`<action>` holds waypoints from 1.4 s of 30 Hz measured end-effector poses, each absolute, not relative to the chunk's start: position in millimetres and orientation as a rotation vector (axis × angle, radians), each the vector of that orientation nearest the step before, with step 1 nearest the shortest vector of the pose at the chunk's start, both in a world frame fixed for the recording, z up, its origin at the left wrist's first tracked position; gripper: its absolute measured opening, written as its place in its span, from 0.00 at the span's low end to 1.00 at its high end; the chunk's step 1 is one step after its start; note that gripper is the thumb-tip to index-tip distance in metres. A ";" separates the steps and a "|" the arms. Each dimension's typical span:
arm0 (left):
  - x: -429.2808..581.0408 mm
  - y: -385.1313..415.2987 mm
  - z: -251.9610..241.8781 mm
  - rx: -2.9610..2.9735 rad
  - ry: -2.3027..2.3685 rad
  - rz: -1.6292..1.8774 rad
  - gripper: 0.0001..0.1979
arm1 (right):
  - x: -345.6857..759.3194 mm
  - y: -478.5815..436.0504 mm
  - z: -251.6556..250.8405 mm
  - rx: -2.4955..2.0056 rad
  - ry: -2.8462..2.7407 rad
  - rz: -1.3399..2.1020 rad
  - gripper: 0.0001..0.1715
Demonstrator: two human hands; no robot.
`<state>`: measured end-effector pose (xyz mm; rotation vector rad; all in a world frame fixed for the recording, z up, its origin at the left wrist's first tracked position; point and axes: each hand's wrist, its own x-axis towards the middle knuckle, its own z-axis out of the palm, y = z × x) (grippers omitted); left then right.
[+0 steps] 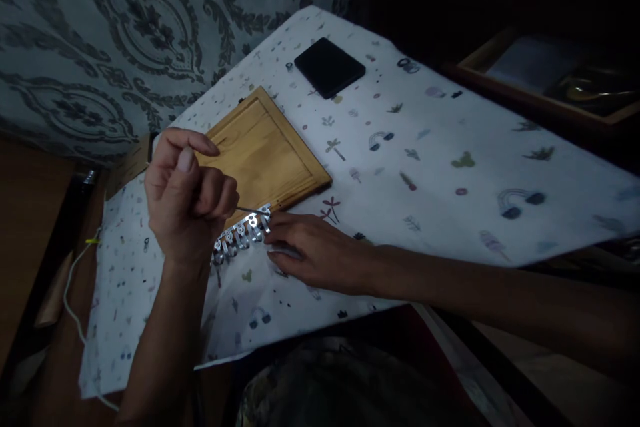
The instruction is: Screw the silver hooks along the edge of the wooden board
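A honey-coloured wooden panel (273, 157) with a framed border lies on the patterned cloth. Along its near edge runs a shiny metal hook rail (243, 230) with several curved hooks. My left hand (187, 197) is closed, raised over the panel's left part, around a screwdriver. Only the thin shaft of the screwdriver (247, 210) shows clearly, reaching right to the rail's right end; its grip is hidden in my fist. My right hand (320, 250) lies low beside that end, its fingertips closed at the rail's last hook.
A white cloth (440, 140) with small printed pictures covers the table. A flat black rectangular object (330, 68) lies near the back. An open drawer (545, 73) is at the right. Brown cardboard (127, 167) and a pale cable (73, 307) are at the left, near a patterned curtain (145, 20).
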<state>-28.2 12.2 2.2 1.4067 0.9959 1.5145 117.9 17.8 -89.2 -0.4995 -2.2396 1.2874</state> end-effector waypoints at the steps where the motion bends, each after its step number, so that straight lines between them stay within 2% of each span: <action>1: -27.3 11.6 2.1 1.408 1.001 1.513 0.07 | 117.9 17.6 -88.9 -0.500 -2.236 1.287 0.09; 9: -29.4 14.1 1.5 1.437 1.022 1.466 0.07 | 116.7 18.6 -89.4 -0.490 -2.233 1.287 0.10; 15: -29.3 13.4 5.7 1.504 1.325 1.376 0.23 | 116.0 18.1 -94.9 -0.474 -2.210 1.253 0.07; 20: -7.1 5.2 -0.6 1.376 1.306 1.690 0.12 | 117.6 18.1 -92.8 -0.467 -2.214 1.281 0.06; 25: 7.4 6.2 -9.2 1.339 1.206 1.839 0.13 | 118.8 18.7 -92.3 -0.434 -2.197 1.318 0.07; 33: 12.2 13.8 -8.1 1.290 1.257 1.869 0.15 | 119.7 17.4 -92.7 -0.430 -2.173 1.315 0.07; 42: 4.5 16.2 -5.5 1.342 1.232 1.649 0.13 | 121.9 17.0 -89.7 -0.438 -2.129 1.384 0.07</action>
